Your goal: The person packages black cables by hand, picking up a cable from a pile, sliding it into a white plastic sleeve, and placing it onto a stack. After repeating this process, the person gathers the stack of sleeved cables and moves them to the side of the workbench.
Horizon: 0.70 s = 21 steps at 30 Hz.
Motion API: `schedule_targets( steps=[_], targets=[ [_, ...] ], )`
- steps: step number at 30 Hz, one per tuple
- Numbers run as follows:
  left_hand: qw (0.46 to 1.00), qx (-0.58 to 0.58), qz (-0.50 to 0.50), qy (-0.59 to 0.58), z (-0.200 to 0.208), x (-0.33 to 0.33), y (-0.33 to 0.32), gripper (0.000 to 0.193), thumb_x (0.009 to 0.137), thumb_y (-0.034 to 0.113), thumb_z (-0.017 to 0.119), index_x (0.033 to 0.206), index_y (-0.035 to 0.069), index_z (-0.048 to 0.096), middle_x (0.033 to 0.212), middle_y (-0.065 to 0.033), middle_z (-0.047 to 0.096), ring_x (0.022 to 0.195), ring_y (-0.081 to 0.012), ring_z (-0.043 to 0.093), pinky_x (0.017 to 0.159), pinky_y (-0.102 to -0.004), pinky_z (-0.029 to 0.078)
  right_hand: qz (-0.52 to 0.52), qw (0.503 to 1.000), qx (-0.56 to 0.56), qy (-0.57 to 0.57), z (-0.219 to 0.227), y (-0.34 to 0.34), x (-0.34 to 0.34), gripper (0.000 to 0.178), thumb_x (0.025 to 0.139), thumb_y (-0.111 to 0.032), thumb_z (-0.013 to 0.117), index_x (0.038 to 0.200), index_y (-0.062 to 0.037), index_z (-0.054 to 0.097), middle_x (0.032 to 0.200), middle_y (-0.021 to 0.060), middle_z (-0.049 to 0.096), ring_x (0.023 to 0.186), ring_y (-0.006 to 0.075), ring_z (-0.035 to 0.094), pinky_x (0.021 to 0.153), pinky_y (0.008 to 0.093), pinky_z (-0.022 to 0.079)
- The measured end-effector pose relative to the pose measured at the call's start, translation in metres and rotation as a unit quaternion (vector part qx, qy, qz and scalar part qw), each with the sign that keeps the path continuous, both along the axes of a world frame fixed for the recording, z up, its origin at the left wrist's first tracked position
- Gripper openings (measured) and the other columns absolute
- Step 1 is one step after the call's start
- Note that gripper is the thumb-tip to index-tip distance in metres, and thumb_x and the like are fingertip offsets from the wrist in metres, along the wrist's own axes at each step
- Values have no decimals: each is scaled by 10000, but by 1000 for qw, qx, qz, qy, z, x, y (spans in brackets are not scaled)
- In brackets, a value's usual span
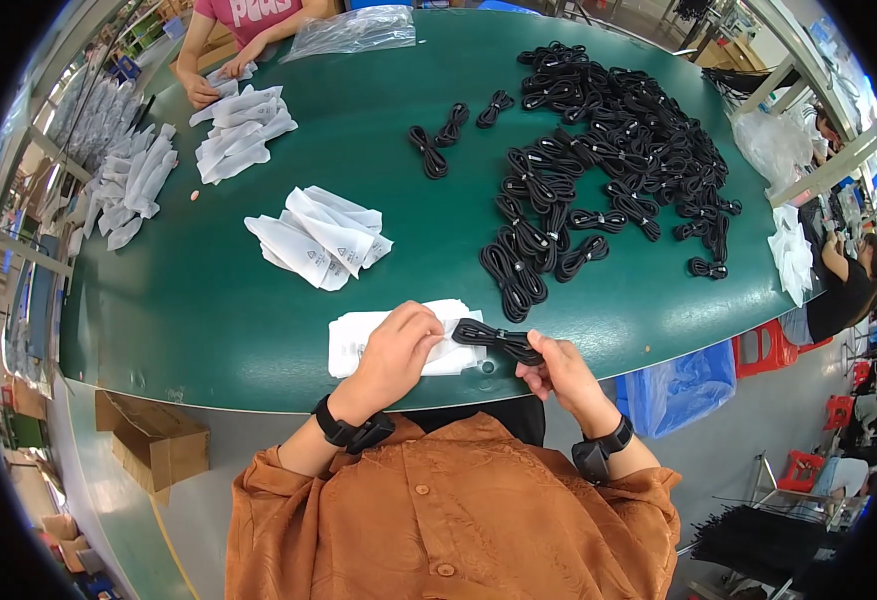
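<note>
My right hand [556, 370] pinches one end of a coiled black cable bundle [496, 338], tied at its middle. The bundle's other end points left, at the edge of a stack of flat white bags [348, 345] near the table's front edge. My left hand [399, 345] is closed in a pinch on the edge of the top white bag, right beside the cable's tip. Whether the tip is inside the bag's mouth I cannot tell. Beyond my left hand lies a small pile of filled white bags [324, 235].
A large heap of black cable bundles [629, 130] covers the table's right side. Several stray bundles [428, 152] lie near the middle. A co-worker's hands [202, 92] handle white bags at the far left. A cardboard box [159, 445] and a blue lined bin [679, 388] stand below the table edge.
</note>
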<state>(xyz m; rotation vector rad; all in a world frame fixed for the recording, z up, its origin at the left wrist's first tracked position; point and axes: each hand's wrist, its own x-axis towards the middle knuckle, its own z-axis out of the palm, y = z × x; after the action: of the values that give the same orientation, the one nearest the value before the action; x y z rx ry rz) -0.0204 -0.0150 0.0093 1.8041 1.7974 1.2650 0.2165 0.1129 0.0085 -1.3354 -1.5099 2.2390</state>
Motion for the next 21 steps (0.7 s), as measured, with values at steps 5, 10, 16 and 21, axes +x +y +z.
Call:
schedule_targets(
  steps=[5, 10, 16, 21],
  targets=[
    [991, -97, 46, -83, 2, -3, 0, 59, 891, -25, 641, 919, -6, 594, 896, -84, 600, 777, -187, 592, 693, -301, 490, -8, 991, 137, -6, 1, -12, -1, 529, 1023, -420, 509, 805, 36, 664, 572, 30, 553, 452, 114, 490, 449, 257, 399],
    [990, -91, 56, -95, -2, -4, 1, 57, 894, -17, 642, 917, -9, 590, 882, -85, 594, 764, -186, 585, 686, -290, 479, -15, 963, 270, 4, 0, -17, 1, 454, 1013, -372, 550, 824, 24, 667, 572, 33, 556, 467, 129, 509, 471, 282, 417],
    [995, -70, 18, -69, 0, 4, 1, 70, 886, -24, 639, 923, -4, 583, 911, -96, 596, 791, -217, 596, 721, -306, 497, 131, 897, 421, -26, -8, -13, 2, 332, 969, -306, 623, 863, 6, 664, 630, 89, 557, 557, 248, 571, 542, 332, 461],
    [997, -63, -15, -29, 4, 6, 4, 93, 872, -41, 633, 920, 6, 568, 958, -104, 603, 853, -247, 599, 761, -326, 509, 165, 829, 528, 81, -9, -14, -10, 217, 924, -195, 681, 1033, -9, 664, 789, 117, 576, 644, 314, 576, 603, 357, 487]
  ],
)
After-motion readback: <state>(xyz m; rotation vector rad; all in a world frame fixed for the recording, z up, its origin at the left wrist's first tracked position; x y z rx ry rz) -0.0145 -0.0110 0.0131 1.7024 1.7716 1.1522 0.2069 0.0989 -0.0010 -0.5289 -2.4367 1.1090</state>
